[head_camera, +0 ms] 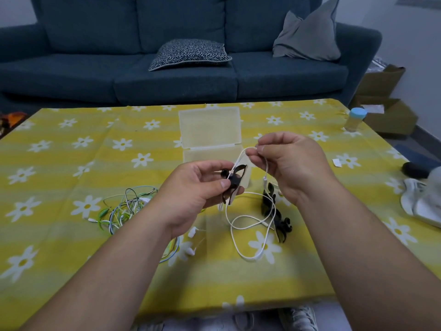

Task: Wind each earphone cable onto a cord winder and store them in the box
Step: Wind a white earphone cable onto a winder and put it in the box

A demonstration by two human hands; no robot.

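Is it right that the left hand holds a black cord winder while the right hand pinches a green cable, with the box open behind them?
Not quite. The head view shows the right hand pinching the white cable, not a green one; the green cables lie tangled on the table. The left hand does hold a black cord winder, and the box is open behind.

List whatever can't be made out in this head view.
Cord winder: fingers of the left hand cover it; white earphone cable turns uncountable.
Box base: behind right hand and winder; contents unknown.
Tangled cables: partly under left forearm; count unclear.
Dark object: blurred near right edge; unidentifiable.
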